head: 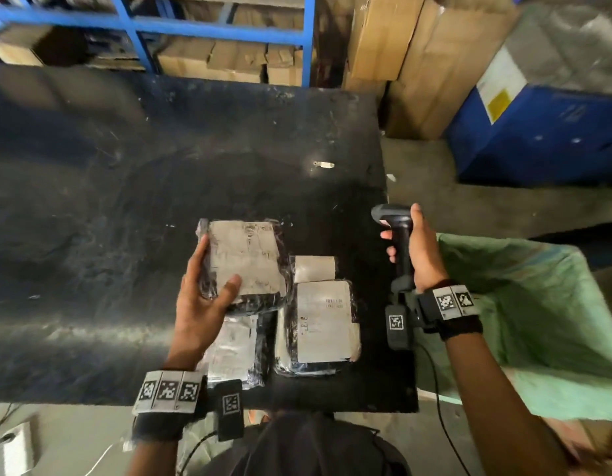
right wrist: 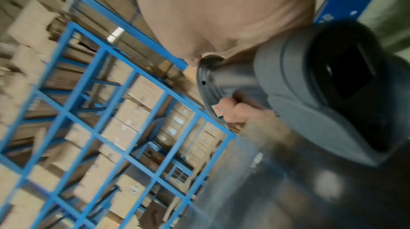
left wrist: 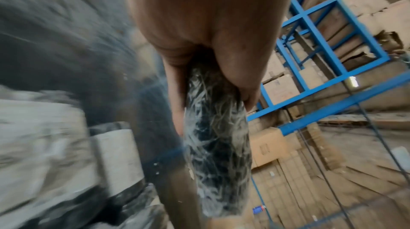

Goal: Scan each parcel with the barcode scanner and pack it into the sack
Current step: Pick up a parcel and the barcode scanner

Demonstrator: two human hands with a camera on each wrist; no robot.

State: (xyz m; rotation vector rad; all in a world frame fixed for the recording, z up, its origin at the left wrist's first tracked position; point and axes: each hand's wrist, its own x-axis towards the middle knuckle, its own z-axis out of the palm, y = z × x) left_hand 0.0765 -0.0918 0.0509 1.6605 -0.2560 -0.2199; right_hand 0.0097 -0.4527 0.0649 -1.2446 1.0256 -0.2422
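My left hand (head: pixel 208 290) grips a black plastic-wrapped parcel (head: pixel 249 259) with a pale label, thumb on top and fingers along its left edge; the left wrist view shows the same parcel (left wrist: pixel 217 145) edge-on between thumb and fingers. It is held above a second labelled parcel (head: pixel 234 352). A third parcel (head: pixel 321 324) lies to the right on the black table (head: pixel 126 183). My right hand (head: pixel 416 249) holds a grey barcode scanner (head: pixel 399 235) by its handle, head pointing left, at the table's right edge. The scanner head (right wrist: pixel 321 82) fills the right wrist view. A green sack (head: pixel 538 304) stands open at the right.
A small pale label piece (head: pixel 314 267) lies behind the third parcel. A little white scrap (head: pixel 324 164) sits mid-table. Blue shelving (head: pixel 211 29) with cardboard boxes stands behind the table, and a blue box (head: pixel 545 132) at the far right. The scanner cable (head: pixel 442 407) hangs down.
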